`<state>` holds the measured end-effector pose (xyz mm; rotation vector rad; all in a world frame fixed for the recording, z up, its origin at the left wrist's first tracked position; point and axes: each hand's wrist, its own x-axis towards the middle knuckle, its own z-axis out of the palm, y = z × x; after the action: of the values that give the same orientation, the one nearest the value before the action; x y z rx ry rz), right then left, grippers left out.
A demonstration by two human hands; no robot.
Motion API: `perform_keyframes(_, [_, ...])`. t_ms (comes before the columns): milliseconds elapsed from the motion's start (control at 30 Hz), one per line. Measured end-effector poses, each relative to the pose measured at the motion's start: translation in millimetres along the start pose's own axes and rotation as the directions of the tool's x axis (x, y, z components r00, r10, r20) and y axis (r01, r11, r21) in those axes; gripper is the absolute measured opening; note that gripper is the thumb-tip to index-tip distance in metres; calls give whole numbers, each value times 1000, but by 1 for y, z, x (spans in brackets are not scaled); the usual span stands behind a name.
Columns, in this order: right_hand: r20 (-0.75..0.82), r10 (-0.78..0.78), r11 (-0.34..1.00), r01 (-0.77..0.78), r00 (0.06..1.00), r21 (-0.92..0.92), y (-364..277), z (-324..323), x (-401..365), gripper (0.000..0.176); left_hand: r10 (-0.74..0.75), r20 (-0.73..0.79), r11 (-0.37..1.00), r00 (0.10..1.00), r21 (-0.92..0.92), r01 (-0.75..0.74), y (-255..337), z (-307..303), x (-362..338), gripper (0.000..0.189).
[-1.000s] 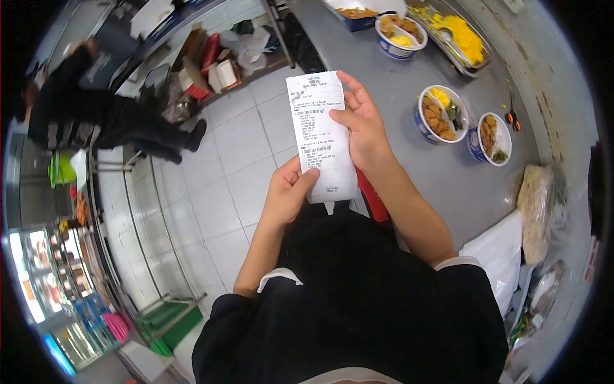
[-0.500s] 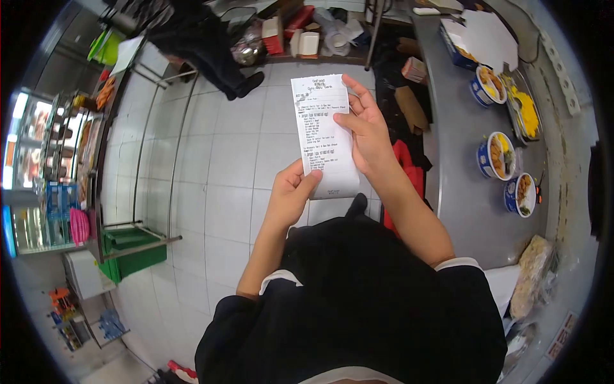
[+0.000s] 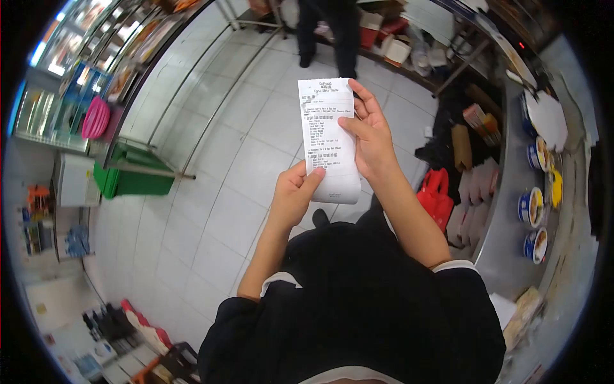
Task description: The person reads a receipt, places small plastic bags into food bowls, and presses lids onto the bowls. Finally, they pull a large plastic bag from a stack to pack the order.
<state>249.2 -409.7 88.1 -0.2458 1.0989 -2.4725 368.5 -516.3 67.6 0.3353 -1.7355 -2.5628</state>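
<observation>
A long white printed receipt [image 3: 329,144] is held up in front of my body, its text facing me. My left hand [image 3: 296,195] pinches its lower left edge, with the thumb on the printed side. My right hand [image 3: 373,134] grips the upper right edge, thumb across the front and fingers behind the paper. The receipt's lower end curls slightly backward. Both hands are over the tiled floor, apart from the counter.
Along the right runs a metal counter [image 3: 495,240] with blue food bowls [image 3: 531,207] and a tray of yellow food [image 3: 556,189]. A red bag [image 3: 435,200] lies below it. Another person [image 3: 329,32] stands ahead. A green bin [image 3: 132,173] is at left.
My view has turned to the left, so the counter and bowls sit farther right and the other person appears nearer the middle. Both hands keep hold of the receipt.
</observation>
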Motion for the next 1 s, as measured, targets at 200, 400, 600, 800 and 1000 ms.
perform_keyframes(200, [142, 177, 984, -176, 974, -20, 66, 73, 17, 61, 94, -231, 994, 969, -33, -104, 14, -70, -38, 25])
perform_keyframes(400, [277, 299, 954, -296, 913, -56, 128, 119, 56, 62, 103, -444, 991, 890, -34, -132, 24, -124, -42, 26])
perform_keyframes(600, [364, 329, 940, -338, 871, -40, 195, 172, 139, 62, 128, -538, 990, 833, 19, -141, 52, -212, 6, 26])
perform_keyframes(800, [465, 415, 902, -418, 782, -103, 274, 261, 215, 63, 136, -688, 989, 713, 50, -140, 95, -320, 33, 27])
perform_keyframes(1000, [564, 410, 869, -119, 716, -481, 366, 363, 275, 46, 148, -798, 948, 585, -54, -314, 132, -417, 29, 28])
